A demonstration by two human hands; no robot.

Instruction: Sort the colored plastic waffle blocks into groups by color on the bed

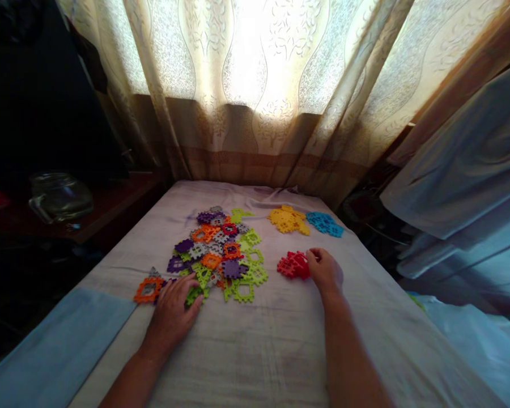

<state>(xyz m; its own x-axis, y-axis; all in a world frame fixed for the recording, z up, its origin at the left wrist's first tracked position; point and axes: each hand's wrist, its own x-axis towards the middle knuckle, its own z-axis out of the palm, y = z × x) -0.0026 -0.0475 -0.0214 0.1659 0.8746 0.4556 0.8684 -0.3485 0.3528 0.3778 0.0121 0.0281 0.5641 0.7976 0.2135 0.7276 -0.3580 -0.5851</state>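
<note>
A mixed pile of notched plastic building pieces point(212, 249) in green, orange, purple, grey and red lies on the sheet. My left hand point(175, 303) rests at its near left edge, fingers spread over green and purple pieces, gripping none. Just left of it lies an orange square piece point(148, 289) with a hollow middle. To the right is a small heap of red pieces point(293, 265). My right hand point(323, 270) is at this heap's right side, thumb and forefinger pinched on a red piece, most of it hidden by the fingers.
Farther back sit a heap of yellow pieces point(288, 220) and a heap of blue pieces point(324, 224). A light blue cloth point(68, 340) covers the bed's left edge. A glass bowl point(62, 195) stands on a dark side table. Curtains point(255, 136) hang behind, clothes point(459, 153) at right.
</note>
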